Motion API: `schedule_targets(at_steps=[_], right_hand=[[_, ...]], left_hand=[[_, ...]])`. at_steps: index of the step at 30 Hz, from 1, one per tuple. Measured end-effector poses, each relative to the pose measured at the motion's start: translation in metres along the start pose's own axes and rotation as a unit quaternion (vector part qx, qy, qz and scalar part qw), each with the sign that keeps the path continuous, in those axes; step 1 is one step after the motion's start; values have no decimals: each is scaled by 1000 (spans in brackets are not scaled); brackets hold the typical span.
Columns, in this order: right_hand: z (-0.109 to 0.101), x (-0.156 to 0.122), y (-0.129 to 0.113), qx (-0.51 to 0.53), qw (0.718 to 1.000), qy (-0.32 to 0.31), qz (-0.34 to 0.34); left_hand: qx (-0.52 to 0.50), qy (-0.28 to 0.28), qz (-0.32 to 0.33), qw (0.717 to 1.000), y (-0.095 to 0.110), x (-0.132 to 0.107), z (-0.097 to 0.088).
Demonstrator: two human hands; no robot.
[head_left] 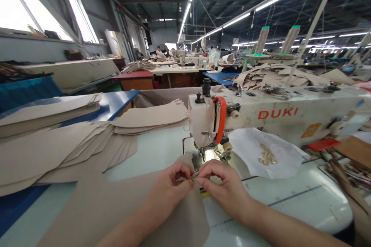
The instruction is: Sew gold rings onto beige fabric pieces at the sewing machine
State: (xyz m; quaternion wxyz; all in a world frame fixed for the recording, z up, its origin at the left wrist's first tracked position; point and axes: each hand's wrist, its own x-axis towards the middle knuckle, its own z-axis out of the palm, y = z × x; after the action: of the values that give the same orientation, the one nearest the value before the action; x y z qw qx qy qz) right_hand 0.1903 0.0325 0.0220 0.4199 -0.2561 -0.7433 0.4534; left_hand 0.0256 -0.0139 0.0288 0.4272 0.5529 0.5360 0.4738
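Presently, item one: left hand (171,185), fingers curled, pinching a small metal piece (193,177) at its tip; what the piece is cannot be told. Item two: right hand (223,187), fingertips closed on the same small piece from the other side, so both hands meet just in front of the needle area (199,158). Item three: beige fabric panel (116,208), flat on the worktop (290,200) under both hands, reaching toward the near edge. Item four: DUKI sewing machine (278,114), cream, with an orange guard (222,117), standing along the far side of the worktop. Item five: stacks of beige cut pieces (72,142), fanned over the left side of the worktop. Item six: white sheet (284,154) carrying a heap of small metal rings (266,156), beside the machine's base. Item seven: thread cones (262,40), behind the machine.
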Motion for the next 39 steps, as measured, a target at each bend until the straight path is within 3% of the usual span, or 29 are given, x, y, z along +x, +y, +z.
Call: schedule_targets(at_steps=[4,7,12,18,21,27,34,39], right_hand=[[4,1,6,135,984,8,117],[7,1,10,184,972,10,149],[7,-1,9,111,986,23,121],[8,-3,7,49,993,40,101],[8,-3,9,58,992,40,102],[7,-2,11,177,977,25,117],[4,-2,9,90,991,12,99],[1,-2,5,-77,997,-14,22]], left_hand=[[-49,7,-20,999,-1,-1,1],[-78,6,-40,996,-1,0,0],[-127,11,-81,989,1,4,0],[-93,23,-46,994,0,1,2],[-45,39,-24,998,-2,-2,3],[57,67,30,996,-1,-7,3],[113,94,57,987,2,-10,5],[96,80,32,992,3,-7,5]])
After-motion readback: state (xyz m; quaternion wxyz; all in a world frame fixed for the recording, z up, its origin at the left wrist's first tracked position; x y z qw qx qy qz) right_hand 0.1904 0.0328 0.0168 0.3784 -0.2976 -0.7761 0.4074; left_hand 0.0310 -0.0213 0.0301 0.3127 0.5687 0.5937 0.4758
